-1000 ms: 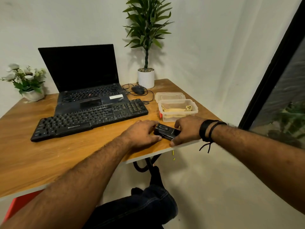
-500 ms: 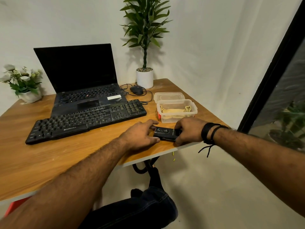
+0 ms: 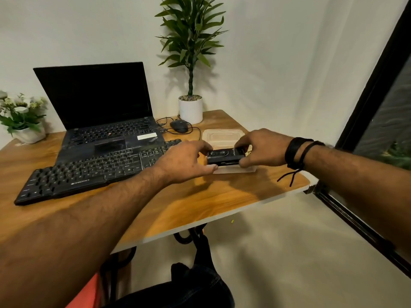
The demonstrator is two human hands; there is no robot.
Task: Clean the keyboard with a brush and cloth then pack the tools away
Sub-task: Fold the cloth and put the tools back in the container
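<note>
A small black box-shaped device is held between both hands, raised just above the clear plastic container at the table's right side. My left hand grips its left end, my right hand its right end. The container's contents are hidden behind the device and hands. Its clear lid lies just behind. The black external keyboard lies to the left, in front of an open laptop.
A wired black mouse and a white potted plant stand at the back of the wooden table. A flower pot sits at the far left. A black window frame runs along the right.
Both hands lifted the black device from the table's front edge and carried it forward over the plastic container. The camera view shifted slightly.
</note>
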